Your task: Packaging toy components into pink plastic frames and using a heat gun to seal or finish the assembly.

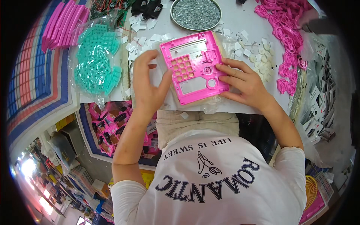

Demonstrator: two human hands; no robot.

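A pink plastic panel (197, 73), perhaps a toy housing, lies face-up and slightly tilted at the table's near edge. It has a grid of small square holes, rectangular windows and two round openings. Under it shows a pale pad with clear plastic film (212, 105). My right hand (242, 83) grips the panel's right edge, fingers laid over the rim. At the left edge my left hand (150, 82) has its thumb and fingers apart, with nothing visible in it; the thumb tip is close to the hole grid. Some of its fingers are hidden.
A round tray (196, 29) of small metal pieces, likely screws, stands beyond the panel. White squares (140, 41) and pale discs (264, 62) lie scattered around. Left are a bag of teal parts (96, 62) and pink curved pieces (63, 24); right, a pile of pink rings (287, 33).
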